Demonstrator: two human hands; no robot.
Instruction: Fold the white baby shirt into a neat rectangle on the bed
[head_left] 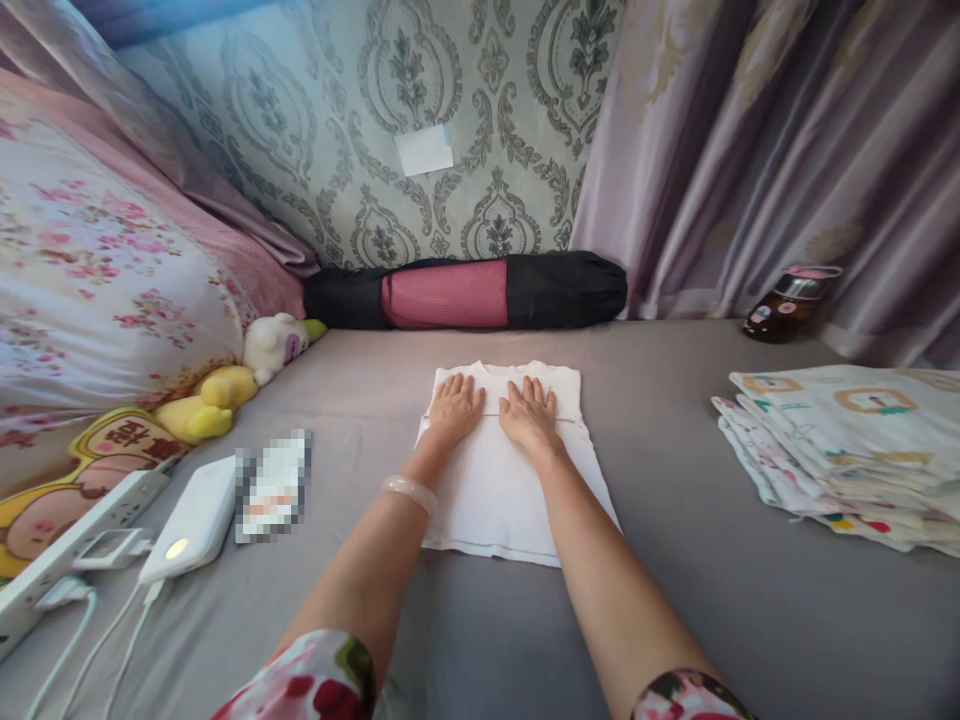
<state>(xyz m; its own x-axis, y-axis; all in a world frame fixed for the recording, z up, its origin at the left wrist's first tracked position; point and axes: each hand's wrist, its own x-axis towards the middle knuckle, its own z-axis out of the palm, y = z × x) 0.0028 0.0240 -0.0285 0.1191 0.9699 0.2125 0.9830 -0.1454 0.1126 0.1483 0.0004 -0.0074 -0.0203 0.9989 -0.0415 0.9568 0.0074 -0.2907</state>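
Observation:
A small white shirt (491, 490) lies spread on the grey bedsheet in front of me, its neckline pointing toward the wall. My left hand (455, 408) rests flat on its upper left part, fingers stretched out. On the upper right part lies my right hand (529, 412), palm down with the fingers a little apart. Both palms press on the cloth near a crosswise fold or seam, and neither hand grips it. A pale bangle (410, 491) circles my left wrist.
To the right sits a stack of folded printed cloths (847, 450), with a dark bottle (791, 303) behind it. A black and pink rolled bag (442, 293) lies along the wall. At left are a power strip (82, 545), a white power bank (193, 520), cables and plush toys (196, 412).

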